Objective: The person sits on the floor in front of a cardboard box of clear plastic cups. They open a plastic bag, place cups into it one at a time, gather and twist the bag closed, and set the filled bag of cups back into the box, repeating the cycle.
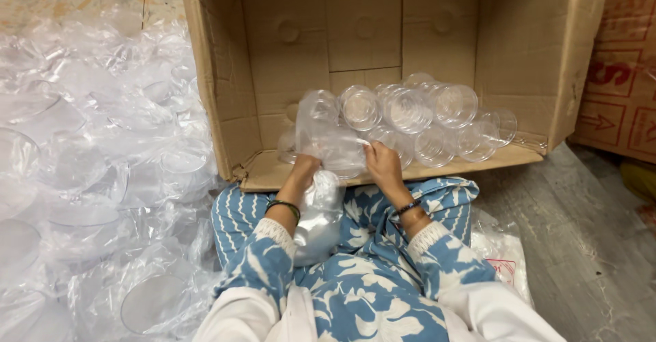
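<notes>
A large cardboard box (383,41) lies on its side on the floor, with the open side toward the person. Inside it, on the lower wall, there are many clear plastic cups (437,116), lying in short stacks with their round rims facing outward. Left of the box, the floor is covered with a heap of clear plastic bags (89,178), and some of them hold round transparent lids or cups. A second printed carton (625,82) stands at the right edge.

The person sits with the knees toward the box. Both arms reach forward over the lap. The left hand (305,166) is closed around a clear plastic sleeve of cups (331,144) at the front edge of the box. The right hand (383,164) grips the same sleeve from the other side, fingers curled on the plastic. The tail of the sleeve hangs down between the knees.
</notes>
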Motion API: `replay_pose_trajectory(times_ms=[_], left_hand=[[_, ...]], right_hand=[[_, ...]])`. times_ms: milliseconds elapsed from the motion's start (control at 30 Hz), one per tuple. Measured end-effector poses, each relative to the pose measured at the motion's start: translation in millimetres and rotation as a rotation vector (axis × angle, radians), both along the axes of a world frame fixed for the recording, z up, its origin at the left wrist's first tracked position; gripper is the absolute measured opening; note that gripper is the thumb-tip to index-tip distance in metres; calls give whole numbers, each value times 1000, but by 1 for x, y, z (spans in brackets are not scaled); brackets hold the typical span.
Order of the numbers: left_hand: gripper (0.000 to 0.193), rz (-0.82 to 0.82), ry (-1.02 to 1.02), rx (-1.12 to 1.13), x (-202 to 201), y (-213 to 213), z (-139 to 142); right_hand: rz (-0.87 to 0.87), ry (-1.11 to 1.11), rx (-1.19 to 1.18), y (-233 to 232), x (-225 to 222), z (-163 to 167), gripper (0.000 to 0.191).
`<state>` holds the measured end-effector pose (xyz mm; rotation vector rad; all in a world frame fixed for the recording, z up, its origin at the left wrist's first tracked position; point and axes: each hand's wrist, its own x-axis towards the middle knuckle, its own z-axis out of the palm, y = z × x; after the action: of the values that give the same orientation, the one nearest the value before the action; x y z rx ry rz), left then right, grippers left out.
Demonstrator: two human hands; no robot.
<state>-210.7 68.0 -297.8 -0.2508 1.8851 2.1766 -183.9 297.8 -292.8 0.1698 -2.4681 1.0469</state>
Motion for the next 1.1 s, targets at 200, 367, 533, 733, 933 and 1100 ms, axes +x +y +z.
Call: replay_pose_trajectory(times_ms=[200, 367, 533, 733, 933, 1100], left_hand=[[27, 21, -20, 472, 36, -5, -8], [27, 7, -125, 755, 107, -50, 0], [39, -31, -10, 354, 170, -107, 17], [35, 739, 419, -359, 281, -250, 119], [31, 1197, 168, -903, 289, -319, 124], [27, 1055, -143, -981, 280, -327, 132]], right_hand=[[288, -294, -1353, -8, 40, 7, 9], [219, -668, -1576, -46, 86, 54, 20], [489, -1095, -1700, -116, 125, 81, 23], [1211, -825, -1018, -184, 91, 95, 13], [769, 146, 497, -238, -56, 58, 29], [563, -3, 1163, -253, -110, -4, 46]])
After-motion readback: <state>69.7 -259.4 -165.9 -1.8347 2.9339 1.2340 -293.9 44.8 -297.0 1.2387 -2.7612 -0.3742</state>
